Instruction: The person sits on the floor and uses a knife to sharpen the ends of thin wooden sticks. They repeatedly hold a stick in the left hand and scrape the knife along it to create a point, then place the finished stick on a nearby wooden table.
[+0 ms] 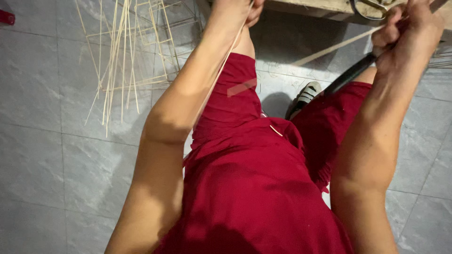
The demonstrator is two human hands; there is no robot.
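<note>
**Bamboo strip held between both hands, knife in right**

Thin bamboo strip (221,70) runs along the left forearm up into the left hand (235,11), fingers closed on it at the top edge of view. Right hand (407,33) fisted tight around a black-handled knife (353,73); a second pale strip (339,46) slants up to that fist. Below: red shorts (254,178), black-and-white shoe (305,96) on grey tile floor (42,141). Bundle of loose bamboo sticks (117,56) and a stick frame (160,28) upper left. Wooden bench edge (320,7) along the top.

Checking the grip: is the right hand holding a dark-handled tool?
Yes, the right hand is closed around a dark handle, alongside a thin pale strip.
</note>
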